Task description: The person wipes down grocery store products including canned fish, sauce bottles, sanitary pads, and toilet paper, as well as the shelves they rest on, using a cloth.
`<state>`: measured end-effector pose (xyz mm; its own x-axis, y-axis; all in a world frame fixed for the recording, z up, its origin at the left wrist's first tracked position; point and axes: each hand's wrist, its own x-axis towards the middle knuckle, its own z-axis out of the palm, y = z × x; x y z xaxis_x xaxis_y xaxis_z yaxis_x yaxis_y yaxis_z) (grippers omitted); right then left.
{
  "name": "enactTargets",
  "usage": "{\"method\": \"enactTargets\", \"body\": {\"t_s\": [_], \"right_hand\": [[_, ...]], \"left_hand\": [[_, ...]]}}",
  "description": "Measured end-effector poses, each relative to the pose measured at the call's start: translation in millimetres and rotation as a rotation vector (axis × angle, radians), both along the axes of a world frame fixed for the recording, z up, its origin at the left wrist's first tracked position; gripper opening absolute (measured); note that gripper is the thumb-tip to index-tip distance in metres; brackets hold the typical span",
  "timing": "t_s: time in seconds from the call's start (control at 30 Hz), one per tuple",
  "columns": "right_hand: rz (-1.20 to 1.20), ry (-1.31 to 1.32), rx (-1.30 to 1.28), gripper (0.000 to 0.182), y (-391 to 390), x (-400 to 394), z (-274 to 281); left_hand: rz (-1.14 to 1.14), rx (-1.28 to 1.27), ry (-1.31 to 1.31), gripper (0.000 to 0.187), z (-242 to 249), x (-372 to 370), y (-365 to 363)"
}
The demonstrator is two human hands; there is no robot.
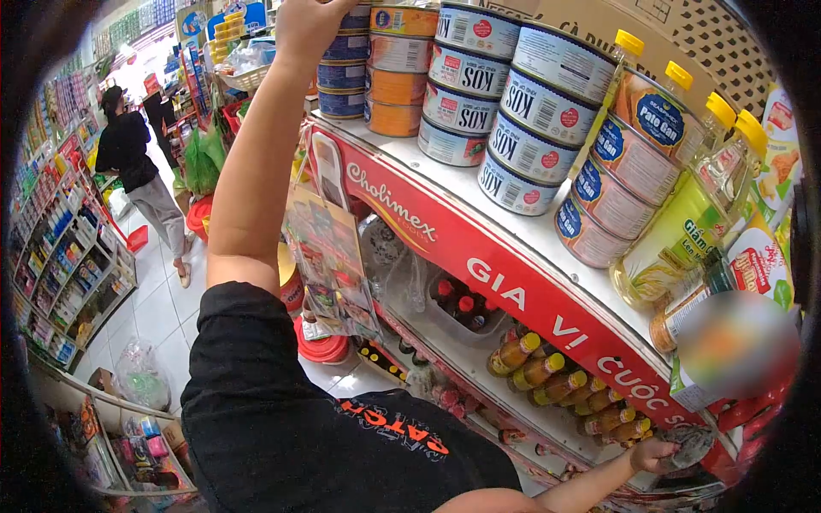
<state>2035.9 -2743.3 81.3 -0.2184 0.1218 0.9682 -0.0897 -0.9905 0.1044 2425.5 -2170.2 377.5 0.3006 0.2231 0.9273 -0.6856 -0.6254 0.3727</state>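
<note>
My left hand [310, 32] reaches up to the top edge of the view, beside the stacked dark blue cans [344, 75]. Its fingers are mostly cut off by the frame. At the lower right, below the shelf's red front, my right hand [654, 456] is closed on a crumpled grey wad [691, 446] that looks like a cloth. Nearest the left hand are also the orange-labelled cans [396, 81]. Farther right stand stacks of blue KOS cans [523, 141] and Pate Gan cans [616, 179].
Yellow-capped bottles [684, 222] stand at the right end of the shelf [505, 227]. Yellow-capped sauce bottles [547, 376] lie on the lower shelf. A cardboard box [590, 21] is behind the cans. On the left, a person [132, 154] stands in the aisle [162, 295].
</note>
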Motion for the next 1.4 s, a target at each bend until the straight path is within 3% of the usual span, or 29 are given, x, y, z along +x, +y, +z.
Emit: {"method": "enactTargets", "body": {"t_s": [0.07,0.17,0.27,0.3,0.33,0.43,0.5,0.53,0.57,0.6,0.67,0.77,0.87,0.97,1.27,1.33,1.4], "right_hand": [[-0.027,-0.017,-0.019,0.047,21,8,14],[-0.056,0.055,-0.081,0.042,33,8,23],[-0.075,0.093,-0.083,0.041,55,26,25],[-0.077,0.11,-0.07,0.04,68,33,24],[-0.063,0.127,-0.058,0.04,79,40,23],[0.016,0.211,-0.021,0.039,107,54,17],[0.077,0.279,-0.003,0.038,120,58,13],[0.11,0.311,0.004,0.038,126,59,11],[0.138,0.342,0.014,0.038,131,59,9],[0.168,0.371,0.02,0.037,134,59,8],[0.21,0.431,0.036,0.037,140,54,2],[0.289,0.527,0.058,0.036,145,44,-4],[0.354,0.625,0.092,0.035,143,29,-8],[0.403,0.725,0.151,0.034,137,3,-15],[0.486,1.013,0.506,0.031,121,-114,-36],[0.555,1.027,0.662,0.031,126,-130,-34],[0.781,0.957,0.972,0.03,129,-134,-30]], "left_hand": [[-0.36,-0.178,0.034,0.051,-3,4,-1],[-0.048,-0.097,-0.378,0.048,-7,22,6],[-0.355,-0.224,-0.698,0.051,-9,8,3],[-0.658,-0.296,-0.718,0.054,-10,-18,-7],[-0.798,-0.342,-0.762,0.057,-17,-28,-5],[-0.876,-0.44,-0.793,0.039,-59,-81,-25],[-0.245,-0.032,-0.682,0.048,-120,-99,-13],[-0.45,-0.121,-0.56,0.052,-146,-112,-26],[-0.921,-0.34,-0.363,0.057,-166,-127,-46],[-1.163,-0.408,-0.214,0.062,-186,-140,-63],[-1.486,-0.367,-0.02,0.073,-214,-171,-96],[-1.703,-0.257,0.124,0.075,-245,-203,-133],[-1.608,-0.072,0.141,0.07,-262,-226,-162],[-1.34,0.231,0.097,0.066,-261,-253,-182],[-1.457,0.045,0.316,0.068,-291,-365,-280],[-1.549,-0.02,0.408,0.065,-298,-383,-293],[-1.579,0.116,0.458,0.066,-297,-398,-296]]}}
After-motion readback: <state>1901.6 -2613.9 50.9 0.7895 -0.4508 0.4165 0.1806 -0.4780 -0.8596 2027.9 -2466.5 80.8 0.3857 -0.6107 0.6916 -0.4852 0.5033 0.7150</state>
